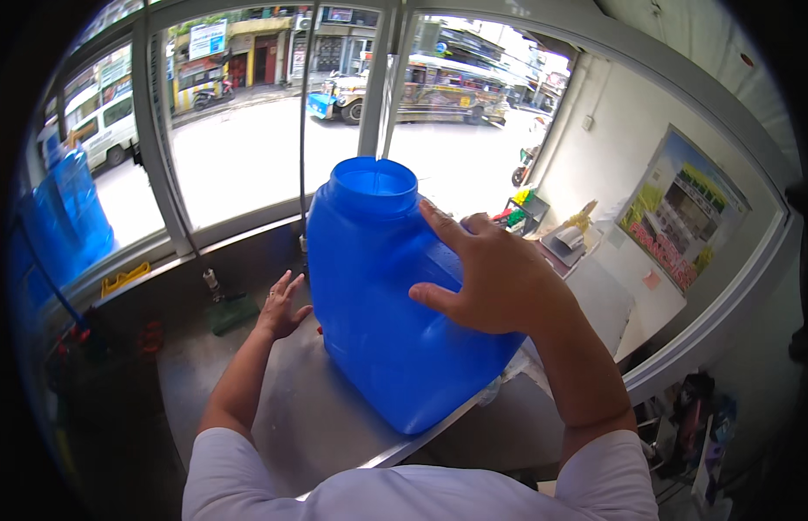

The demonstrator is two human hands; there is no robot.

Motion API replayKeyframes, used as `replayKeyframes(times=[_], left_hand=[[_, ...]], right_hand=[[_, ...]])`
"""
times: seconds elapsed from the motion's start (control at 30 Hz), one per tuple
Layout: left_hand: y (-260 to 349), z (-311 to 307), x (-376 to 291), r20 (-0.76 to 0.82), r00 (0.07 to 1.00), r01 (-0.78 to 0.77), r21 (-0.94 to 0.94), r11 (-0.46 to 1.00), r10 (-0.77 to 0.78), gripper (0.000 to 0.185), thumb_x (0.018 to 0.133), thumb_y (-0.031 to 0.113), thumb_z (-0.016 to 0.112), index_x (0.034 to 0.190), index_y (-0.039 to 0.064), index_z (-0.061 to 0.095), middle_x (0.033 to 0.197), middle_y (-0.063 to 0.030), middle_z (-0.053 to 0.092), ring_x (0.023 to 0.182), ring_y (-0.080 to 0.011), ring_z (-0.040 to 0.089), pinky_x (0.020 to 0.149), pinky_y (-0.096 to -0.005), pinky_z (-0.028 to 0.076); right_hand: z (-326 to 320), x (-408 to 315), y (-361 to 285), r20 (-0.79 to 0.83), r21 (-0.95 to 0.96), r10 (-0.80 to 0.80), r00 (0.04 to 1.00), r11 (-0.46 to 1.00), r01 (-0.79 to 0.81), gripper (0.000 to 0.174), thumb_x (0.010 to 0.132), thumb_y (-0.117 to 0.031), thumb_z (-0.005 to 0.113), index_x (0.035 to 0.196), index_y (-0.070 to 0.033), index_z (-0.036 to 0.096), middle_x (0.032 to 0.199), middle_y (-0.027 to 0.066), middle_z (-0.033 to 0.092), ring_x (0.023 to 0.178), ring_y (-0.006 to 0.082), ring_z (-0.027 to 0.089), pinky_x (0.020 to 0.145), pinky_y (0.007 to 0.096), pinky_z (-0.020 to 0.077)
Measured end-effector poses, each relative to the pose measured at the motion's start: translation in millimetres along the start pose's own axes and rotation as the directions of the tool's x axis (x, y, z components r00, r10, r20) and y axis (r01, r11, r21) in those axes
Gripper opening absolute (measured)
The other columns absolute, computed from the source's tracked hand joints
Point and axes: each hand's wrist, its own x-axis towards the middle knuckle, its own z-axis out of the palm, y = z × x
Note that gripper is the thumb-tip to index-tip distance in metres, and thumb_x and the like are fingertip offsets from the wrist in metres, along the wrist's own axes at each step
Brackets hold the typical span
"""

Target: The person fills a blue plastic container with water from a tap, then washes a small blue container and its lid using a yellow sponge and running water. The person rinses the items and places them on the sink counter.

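A large blue plastic water container stands on a stainless steel counter, its wide round mouth uncapped. Something thin and clear, a water stream or a tube, drops into that mouth from above. My right hand is spread over the container's right shoulder, the index fingertip beside the neck. Firm contact there is hard to judge. To the left of the container, and apart from it, my left hand hangs over the counter with fingers spread and nothing in it.
A metal fitting and a green object lie at the counter's back left. Behind runs a framed window facing a street with a jeepney. Clear blue bottles stand at far left. A poster hangs on the right wall.
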Motion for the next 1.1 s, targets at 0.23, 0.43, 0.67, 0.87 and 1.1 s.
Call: replayKeyframes(times=[0.23, 0.43, 0.67, 0.87, 1.1], left_hand=[[0, -82, -153, -0.125, 0.967, 0.213, -0.071, 0.974, -0.221, 0.079, 0.087, 0.041, 0.073, 0.151, 0.015, 0.036, 0.159, -0.0219, 0.025, 0.145, -0.0406, 0.029, 0.116, -0.0473, 0.030], [-18, -136, -338, -0.268, 0.860, 0.445, -0.021, 0.895, -0.434, 0.074, 0.085, 0.037, 0.074, 0.148, 0.013, 0.043, 0.157, -0.0221, 0.027, 0.143, -0.0409, 0.031, 0.117, -0.0467, 0.028], [-55, -219, -593, -0.398, 0.653, 0.701, -0.007, 0.713, -0.645, 0.070, 0.085, 0.034, 0.075, 0.145, 0.011, 0.046, 0.156, -0.0224, 0.029, 0.140, -0.0422, 0.034, 0.115, -0.0486, 0.031], [-82, -261, -721, -0.282, 0.472, 0.881, 0.183, 0.436, -0.835, 0.068, 0.094, 0.051, 0.057, 0.145, 0.008, 0.046, 0.154, -0.0165, 0.038, 0.144, -0.0342, 0.033, 0.118, -0.0565, 0.020], [-89, -243, -740, -0.363, 0.587, 0.810, 0.253, 0.530, -0.724, 0.066, 0.098, 0.055, 0.048, 0.148, 0.010, 0.043, 0.157, -0.0129, 0.035, 0.146, -0.0310, 0.030, 0.119, -0.0571, 0.015]], right_hand=[[-10, -30, -11, -0.489, -0.100, -0.285, 0.825, 0.957, 0.271, 0.075, 0.083, -0.054, 0.073, 0.144, -0.017, 0.051, 0.141, 0.0271, 0.048, 0.122, 0.0455, 0.057, 0.098, 0.0501, 0.0495], [46, -82, -68, -0.464, 0.411, -0.539, 0.703, 0.572, 0.710, 0.060, 0.080, -0.034, 0.082, 0.131, -0.009, 0.063, 0.121, 0.0144, 0.067, 0.108, 0.0314, 0.067, 0.091, 0.0404, 0.0525], [209, -126, -252, 0.116, 0.787, -0.599, 0.792, 0.542, 0.295, 0.048, 0.087, -0.027, 0.075, 0.130, -0.008, 0.063, 0.106, 0.0176, 0.070, 0.096, 0.0297, 0.068, 0.082, 0.0363, 0.0536], [251, -152, -387, 0.184, 0.790, -0.790, 0.585, 0.473, 0.390, 0.047, 0.089, -0.032, 0.070, 0.130, -0.008, 0.063, 0.108, 0.0206, 0.067, 0.100, 0.0374, 0.064, 0.088, 0.0416, 0.0510], [263, -144, -476, 0.278, 0.748, -0.784, 0.555, 0.539, 0.386, 0.046, 0.090, -0.034, 0.068, 0.129, -0.009, 0.064, 0.109, 0.0198, 0.066, 0.100, 0.0372, 0.064, 0.089, 0.0424, 0.0511]])
